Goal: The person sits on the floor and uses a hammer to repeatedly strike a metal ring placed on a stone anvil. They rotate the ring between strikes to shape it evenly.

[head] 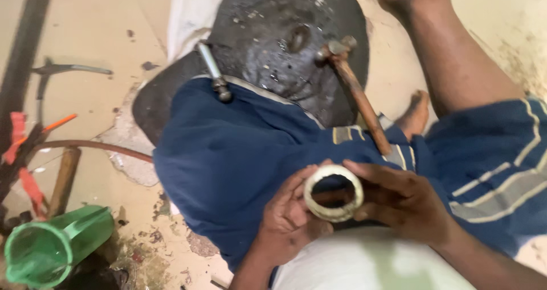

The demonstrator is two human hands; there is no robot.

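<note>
White plastic ring [334,192] sits near the lap, pinched from both sides: left hand [288,218] and right hand [401,201] curl fingers around its rim. Beyond, a wooden-handled hammer [356,90] rests against a dark stone [285,45].

Left hand [288,218] and right hand [399,201] close together, fingers curled, gripping.

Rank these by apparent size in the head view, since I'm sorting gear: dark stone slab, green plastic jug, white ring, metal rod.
1. dark stone slab
2. green plastic jug, though it lies nearer the camera
3. white ring and metal rod: alike, unranked. Both the left hand and right hand hold the ring.
</note>
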